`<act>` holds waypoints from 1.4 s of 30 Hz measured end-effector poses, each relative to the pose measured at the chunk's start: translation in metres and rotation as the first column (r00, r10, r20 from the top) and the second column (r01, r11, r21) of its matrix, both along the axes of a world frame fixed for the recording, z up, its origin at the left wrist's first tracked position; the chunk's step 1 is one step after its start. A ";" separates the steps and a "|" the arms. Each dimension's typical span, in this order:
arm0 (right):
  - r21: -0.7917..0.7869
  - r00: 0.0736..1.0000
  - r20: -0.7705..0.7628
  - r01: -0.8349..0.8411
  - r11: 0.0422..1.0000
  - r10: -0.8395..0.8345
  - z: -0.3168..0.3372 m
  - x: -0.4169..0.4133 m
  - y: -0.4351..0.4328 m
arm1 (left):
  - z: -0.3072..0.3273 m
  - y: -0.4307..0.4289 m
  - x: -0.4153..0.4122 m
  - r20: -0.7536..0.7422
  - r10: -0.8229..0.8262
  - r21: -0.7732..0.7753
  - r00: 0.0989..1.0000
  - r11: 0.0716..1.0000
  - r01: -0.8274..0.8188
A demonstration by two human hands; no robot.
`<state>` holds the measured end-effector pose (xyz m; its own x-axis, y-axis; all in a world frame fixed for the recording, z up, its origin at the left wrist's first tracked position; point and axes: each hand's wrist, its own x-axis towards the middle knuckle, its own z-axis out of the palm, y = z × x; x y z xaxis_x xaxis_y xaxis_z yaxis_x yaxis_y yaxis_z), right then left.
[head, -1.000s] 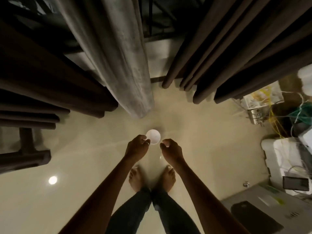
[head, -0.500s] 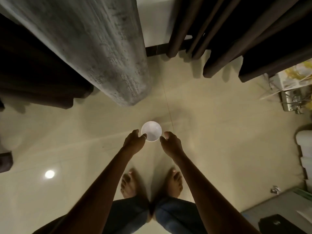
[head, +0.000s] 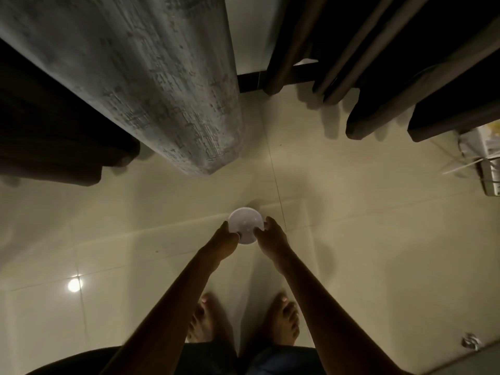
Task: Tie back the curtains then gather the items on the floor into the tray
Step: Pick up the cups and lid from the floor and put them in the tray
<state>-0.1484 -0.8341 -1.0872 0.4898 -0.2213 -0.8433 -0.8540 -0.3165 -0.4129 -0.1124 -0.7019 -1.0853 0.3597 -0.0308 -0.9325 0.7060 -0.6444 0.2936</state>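
Before grey curtain point(head: 151, 85) and dark drapes point(head: 378, 63), left hand point(head: 224, 243) and right hand point(head: 272, 238) pinch a white disc point(head: 244, 223).

I see glossy cream floor tiles point(head: 351, 239) beneath the fingers point(head: 270, 226), with a grout line point(head: 272, 163) running away just right of them. A round glare spot point(head: 73, 285) shines well to their near left. Beyond them, a dark skirting board point(head: 249, 82) meets a pale wall point(head: 251, 33). Far right, white clutter point(head: 484, 155) lies on the floor.
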 end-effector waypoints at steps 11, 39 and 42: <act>-0.121 0.975 0.204 0.110 0.987 -0.084 0.099 -0.012 -0.006 | 0.104 0.006 -0.005 0.203 0.322 0.018 0.925 0.943 -0.332; 0.544 0.688 0.178 0.528 0.653 -0.704 0.659 -0.048 0.044 | 0.663 0.006 -0.067 0.129 0.828 -0.458 0.546 0.538 -0.708; 0.547 0.726 0.198 0.476 0.688 -0.659 0.680 -0.056 0.061 | 0.684 0.021 -0.083 0.136 0.865 -0.476 0.483 0.485 -0.734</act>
